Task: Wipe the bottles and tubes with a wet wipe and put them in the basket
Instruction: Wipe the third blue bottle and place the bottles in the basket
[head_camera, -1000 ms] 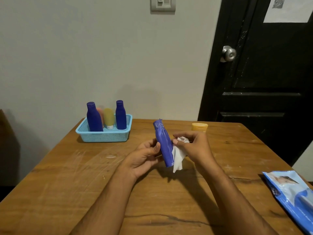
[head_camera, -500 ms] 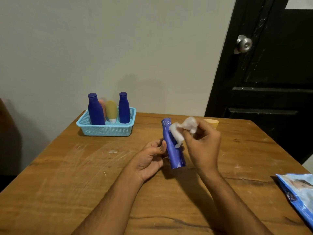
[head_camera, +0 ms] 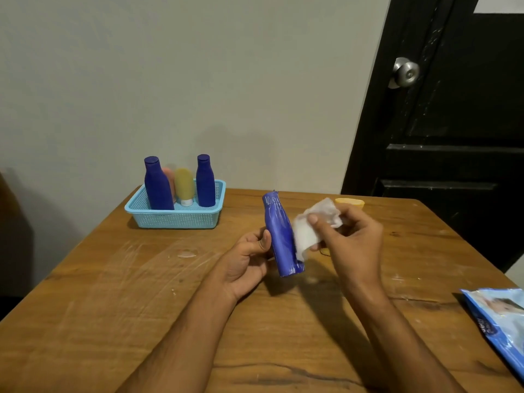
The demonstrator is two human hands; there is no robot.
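Blue plastic fills the left hand: its thumb and fingers are wrapped around a blue bottle, held above the wooden table and tilted slightly, its top pointing away from the person. Just beside it, the right hand pinches a crumpled white wet wipe between thumb and fingers, the wipe touching the bottle's right side. Beyond the right hand, a yellow item sits on the table, mostly hidden behind the fingers. Well to the left of the left hand and farther away, a light blue basket stands near the wall. In it stand two upright blue bottles, with a yellow tube and a pink tube between them. Off to the right of the right arm, at the table's edge, lies a blue wipes pack, partly cut off by the frame.
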